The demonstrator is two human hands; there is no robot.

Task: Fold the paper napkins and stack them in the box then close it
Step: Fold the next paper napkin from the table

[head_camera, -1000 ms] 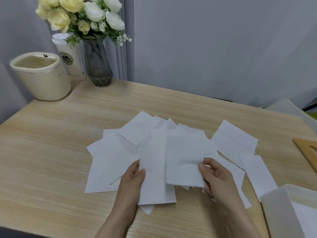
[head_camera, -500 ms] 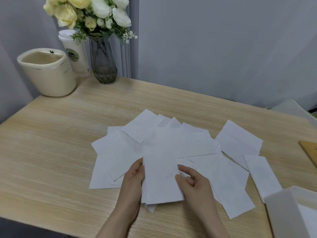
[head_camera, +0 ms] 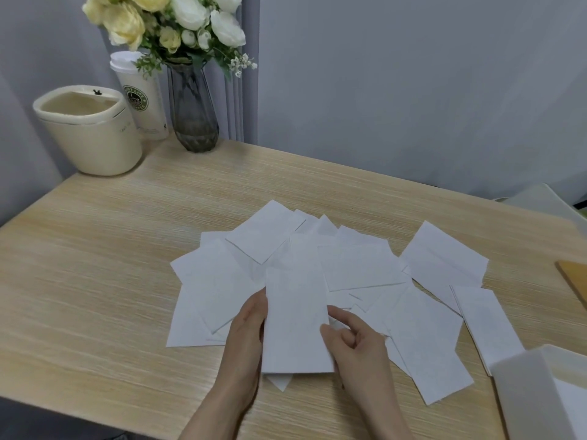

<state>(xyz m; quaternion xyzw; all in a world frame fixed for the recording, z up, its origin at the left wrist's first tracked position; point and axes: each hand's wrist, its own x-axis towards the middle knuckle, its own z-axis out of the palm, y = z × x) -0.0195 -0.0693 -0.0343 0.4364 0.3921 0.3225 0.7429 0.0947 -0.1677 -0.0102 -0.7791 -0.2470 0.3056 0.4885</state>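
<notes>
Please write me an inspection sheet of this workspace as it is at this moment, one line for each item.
Surface: light wooden table, wood grain visible.
Job's things: folded napkin held between both hands; loose napkins fanned out behind it; white box open at lower right, something white inside.
Clutter: cream bin, paper cup, glass vase of flowers, wooden board at right edge.
Grippers: left hand holds the napkin's left edge; right hand pinches its right edge, fingers curled.
Cables: nothing seen.
Surroundings: grey wall, pale object behind the table.
</notes>
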